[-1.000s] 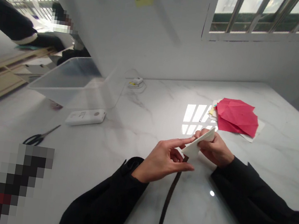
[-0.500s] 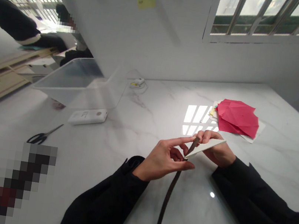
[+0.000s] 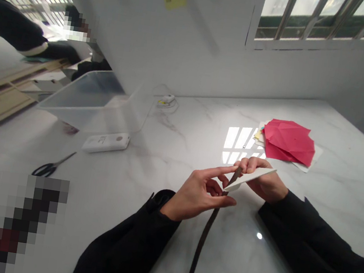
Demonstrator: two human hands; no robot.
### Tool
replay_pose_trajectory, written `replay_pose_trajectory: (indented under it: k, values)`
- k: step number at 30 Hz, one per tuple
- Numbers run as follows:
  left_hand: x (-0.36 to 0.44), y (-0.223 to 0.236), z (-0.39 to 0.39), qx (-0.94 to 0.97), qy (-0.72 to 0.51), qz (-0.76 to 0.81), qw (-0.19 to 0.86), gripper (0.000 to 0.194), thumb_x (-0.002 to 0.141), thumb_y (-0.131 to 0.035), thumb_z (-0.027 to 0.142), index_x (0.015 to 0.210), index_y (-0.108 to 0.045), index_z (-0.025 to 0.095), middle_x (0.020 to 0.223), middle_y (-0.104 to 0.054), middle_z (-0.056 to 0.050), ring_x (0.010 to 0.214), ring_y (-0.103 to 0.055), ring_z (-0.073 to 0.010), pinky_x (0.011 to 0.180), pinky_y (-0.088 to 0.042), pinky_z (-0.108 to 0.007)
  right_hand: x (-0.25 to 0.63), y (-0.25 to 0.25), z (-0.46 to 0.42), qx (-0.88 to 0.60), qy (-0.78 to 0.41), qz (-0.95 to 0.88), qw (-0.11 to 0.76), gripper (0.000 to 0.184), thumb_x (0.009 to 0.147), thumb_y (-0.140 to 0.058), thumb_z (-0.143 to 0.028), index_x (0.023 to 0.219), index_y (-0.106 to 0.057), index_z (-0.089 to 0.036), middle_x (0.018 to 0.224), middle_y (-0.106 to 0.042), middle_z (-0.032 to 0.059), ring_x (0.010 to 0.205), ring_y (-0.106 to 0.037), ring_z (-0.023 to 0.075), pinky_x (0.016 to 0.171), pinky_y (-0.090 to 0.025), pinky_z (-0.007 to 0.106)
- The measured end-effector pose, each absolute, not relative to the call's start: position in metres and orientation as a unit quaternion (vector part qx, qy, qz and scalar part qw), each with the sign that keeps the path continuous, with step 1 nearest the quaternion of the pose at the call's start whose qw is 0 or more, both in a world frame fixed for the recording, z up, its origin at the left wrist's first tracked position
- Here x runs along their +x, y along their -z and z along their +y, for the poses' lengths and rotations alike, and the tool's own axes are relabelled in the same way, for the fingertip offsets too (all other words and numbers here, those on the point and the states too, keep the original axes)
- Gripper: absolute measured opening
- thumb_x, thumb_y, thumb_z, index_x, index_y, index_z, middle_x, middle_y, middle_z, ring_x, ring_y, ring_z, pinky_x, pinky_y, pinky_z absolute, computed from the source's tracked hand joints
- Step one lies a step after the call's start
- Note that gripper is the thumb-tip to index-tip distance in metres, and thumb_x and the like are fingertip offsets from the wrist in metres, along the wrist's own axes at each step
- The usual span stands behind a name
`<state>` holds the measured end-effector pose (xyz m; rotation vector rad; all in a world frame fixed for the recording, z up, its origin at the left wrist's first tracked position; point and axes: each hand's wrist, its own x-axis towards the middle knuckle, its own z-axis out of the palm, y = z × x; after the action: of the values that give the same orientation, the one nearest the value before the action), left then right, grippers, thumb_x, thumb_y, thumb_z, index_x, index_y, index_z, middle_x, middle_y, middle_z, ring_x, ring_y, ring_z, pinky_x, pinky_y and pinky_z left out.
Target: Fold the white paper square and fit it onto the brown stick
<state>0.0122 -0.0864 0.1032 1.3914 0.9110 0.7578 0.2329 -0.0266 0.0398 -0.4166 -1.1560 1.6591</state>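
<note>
Right hand [image 3: 265, 184] closed on a white paper [image 3: 251, 176], held edge-on and tilted, above the worktop [image 3: 346, 202]. Left hand [image 3: 198, 194] narrow, thumb and forefinger either side of the paper's pointed end; contact unclear. Brown strap [image 3: 202, 249] rising from 6 o'clock past left hand, upper end at the paper. From the hands: red paper [image 3: 288, 142] at 2 o'clock, on white sheets; scissors [image 3: 48, 170] at 9 o'clock; clear bin [image 3: 94, 100] at 10 o'clock.

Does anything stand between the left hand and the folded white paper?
Yes, a little: the dark strap rises past the left hand, and its tip crosses the end of the folded white paper, just by the index fingertip.
</note>
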Motion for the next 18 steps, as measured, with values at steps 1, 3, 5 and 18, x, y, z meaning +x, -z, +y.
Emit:
replay_pose_trajectory:
  k: [1, 3, 5, 18]
  values:
    - [0.0120, -0.1030, -0.0864, 0.605, -0.330, 0.393, 0.609, 0.077, 0.077, -0.092, 0.035, 0.148, -0.064, 0.028, 0.091, -0.063, -0.001, 0.068, -0.055, -0.0092, 0.061, -0.046, -0.024, 0.2326, -0.0402, -0.0268, -0.173, -0.690, -0.480, 0.513, 0.020, 0.073, -0.096, -0.024, 0.073, -0.076, -0.023, 0.080, -0.071, 0.0000, 0.082, -0.071, 0.0168, 0.075, -0.061, 0.031]
    - [0.0117, -0.1024, -0.0861, 0.610, -0.331, 0.389, 0.606, 0.077, 0.077, -0.092, 0.035, 0.149, -0.064, 0.028, 0.093, -0.065, -0.001, 0.068, -0.055, -0.0089, 0.060, -0.046, -0.024, 0.2323, -0.0408, -0.0272, -0.174, -0.693, -0.476, 0.513, 0.020, 0.073, -0.096, -0.024, 0.073, -0.076, -0.024, 0.081, -0.071, 0.0001, 0.083, -0.072, 0.0175, 0.076, -0.062, 0.033]
    - [0.0116, -0.1019, -0.0858, 0.614, -0.332, 0.385, 0.603, 0.077, 0.077, -0.091, 0.036, 0.149, -0.064, 0.028, 0.093, -0.066, -0.002, 0.067, -0.054, -0.0089, 0.060, -0.046, -0.024, 0.2321, -0.0410, -0.0276, -0.173, -0.698, -0.473, 0.510, 0.020, 0.074, -0.096, -0.024, 0.074, -0.076, -0.024, 0.081, -0.072, 0.0002, 0.082, -0.072, 0.0179, 0.075, -0.062, 0.033]
    - [0.0112, -0.0998, -0.0861, 0.629, -0.343, 0.382, 0.584, 0.074, 0.079, -0.090, 0.036, 0.148, -0.065, 0.026, 0.108, -0.070, -0.007, 0.071, -0.060, -0.0101, 0.067, -0.055, -0.026, 0.2345, -0.0420, -0.0294, -0.208, -0.701, -0.470, 0.494, 0.025, 0.074, -0.096, -0.030, 0.074, -0.072, -0.021, 0.082, -0.070, 0.0006, 0.080, -0.070, 0.0174, 0.073, -0.059, 0.032]
